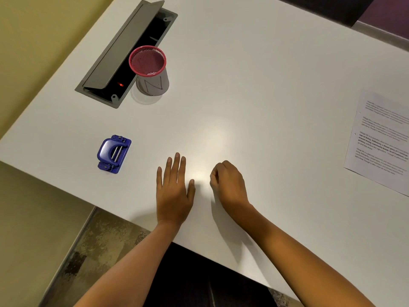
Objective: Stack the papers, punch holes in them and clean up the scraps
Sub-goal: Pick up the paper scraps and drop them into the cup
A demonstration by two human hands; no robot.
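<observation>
My left hand (173, 191) lies flat on the white table (243, 85), fingers stretched forward and holding nothing. Just right of it, my right hand (229, 185) rests on the table with its fingers curled under; whether anything small is pinched in them is hidden. A blue hole punch (114, 154) sits on the table to the left of my left hand, well apart from it. A stack of printed papers (380, 140) with punched holes along its left edge lies at the far right, partly cut off by the frame. A red mesh cup (150, 69) stands at the back, with pale scraps inside.
An open grey cable hatch (124, 52) is set into the table behind the cup, its lid raised and a red light glowing inside. The table's near edge runs diagonally just below my wrists, with the floor beyond it at the left.
</observation>
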